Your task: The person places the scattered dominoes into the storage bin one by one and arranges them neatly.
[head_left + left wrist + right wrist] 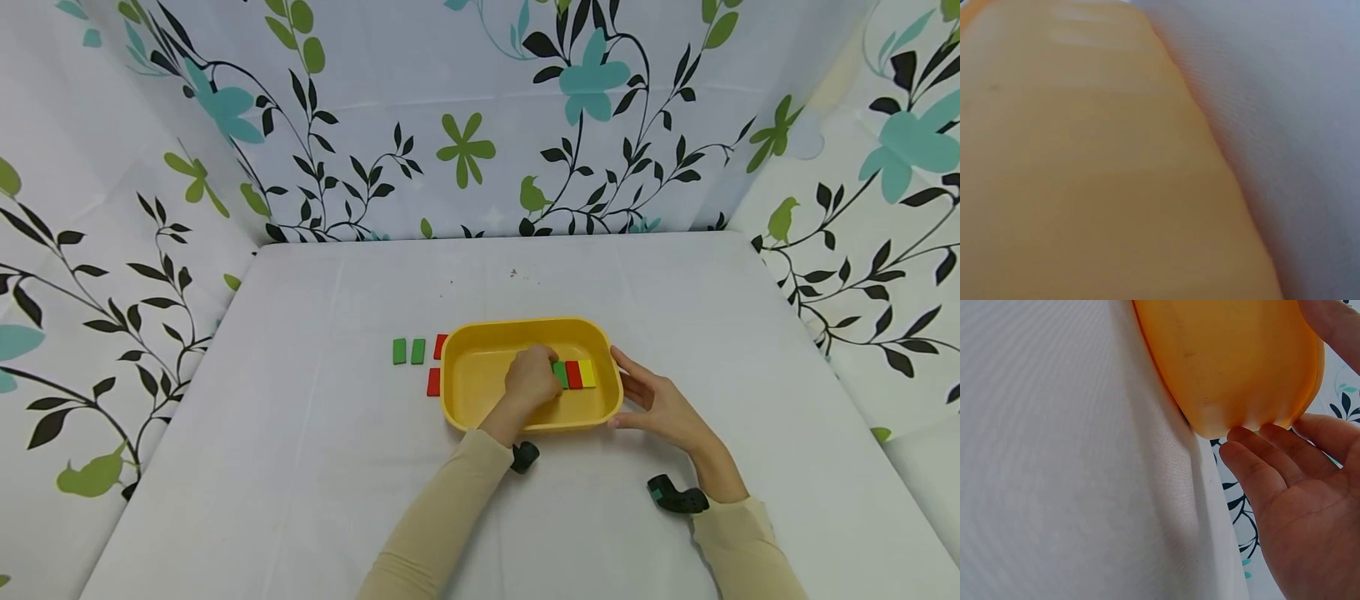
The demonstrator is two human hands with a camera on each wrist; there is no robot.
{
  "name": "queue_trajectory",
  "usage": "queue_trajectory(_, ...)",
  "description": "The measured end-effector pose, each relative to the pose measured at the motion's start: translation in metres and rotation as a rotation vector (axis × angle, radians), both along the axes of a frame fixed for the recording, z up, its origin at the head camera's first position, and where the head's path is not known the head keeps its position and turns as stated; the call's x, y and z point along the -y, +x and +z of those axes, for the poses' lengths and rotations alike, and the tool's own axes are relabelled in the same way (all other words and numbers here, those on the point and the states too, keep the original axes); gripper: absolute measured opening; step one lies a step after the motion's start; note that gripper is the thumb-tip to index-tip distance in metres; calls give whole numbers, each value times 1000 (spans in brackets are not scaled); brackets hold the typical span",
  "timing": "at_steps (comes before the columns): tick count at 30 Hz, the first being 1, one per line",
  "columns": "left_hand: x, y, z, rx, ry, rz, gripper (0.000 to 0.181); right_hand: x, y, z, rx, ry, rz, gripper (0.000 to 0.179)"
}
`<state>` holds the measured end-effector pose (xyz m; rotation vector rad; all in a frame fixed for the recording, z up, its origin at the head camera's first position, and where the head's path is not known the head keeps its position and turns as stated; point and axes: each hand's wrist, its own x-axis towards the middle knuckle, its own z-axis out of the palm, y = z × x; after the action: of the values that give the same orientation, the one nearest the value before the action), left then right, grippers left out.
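A yellow plastic tray lies on the white table. In it a green tile, a red tile and a yellow tile stand side by side in a row. My left hand reaches into the tray with bent fingers and pinches the green tile at the row's left end; its fingertips are partly hidden. My right hand holds the tray's right end, thumb at the near corner and fingers at the far one. The right wrist view shows those fingertips against the tray's outer wall.
Left of the tray lie two green tiles and two red tiles, the red ones close against its rim. A leaf-patterned cloth hangs behind and along both sides of the white table.
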<state>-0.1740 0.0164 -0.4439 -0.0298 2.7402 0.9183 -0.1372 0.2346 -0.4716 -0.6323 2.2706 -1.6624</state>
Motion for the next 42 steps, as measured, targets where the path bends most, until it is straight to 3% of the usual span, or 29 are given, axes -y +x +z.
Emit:
queue_trajectory(6, 0, -1, 0, -6, -11, -24, 47, 0, -1, 0, -7, 4, -2, 97)
queue_trajectory(11, 2, 2, 1, -41, -3, -5, 53, 0, 0, -1, -10, 3, 3, 96)
queue_trajectory(14, 5, 5, 7, -95, 63, 11, 53, -1, 0, -2, -13, 4, 7, 95)
queue_trajectory(18, 17, 14, 24, -187, 241, -4, 50, -1, 2, -3, -22, 13, 4, 94)
queue_trajectory(21, 35, 23, 40, -256, 372, 0, 48, -1, 2, -3, -26, 23, -1, 95)
queue_trajectory(24, 64, 26, 50, -381, 473, 48, 44, -1, 2, -3, -30, 30, -6, 95)
queue_trajectory(26, 89, 22, 52, -470, 494, 115, 41, -1, 1, -4, -39, 30, -4, 93)
queue_trajectory(29, 133, 11, 46, -545, 495, 261, 36, -1, 0, -4, -50, 28, -5, 88)
queue_trajectory(32, 176, -1, 33, -520, 480, 408, 34, -1, -1, -5, -58, 30, -25, 80)
queue_trajectory(35, 212, -9, 18, -471, 464, 467, 37, 1, -1, -7, -72, 35, -65, 68)
queue_trajectory(38, 236, -12, 5, -399, 436, 444, 42, 3, -2, -9, -124, 22, -109, 56)
queue_trajectory(42, 255, -14, -7, -261, 386, 362, 50, 8, -2, -12, -200, -4, -169, 46)
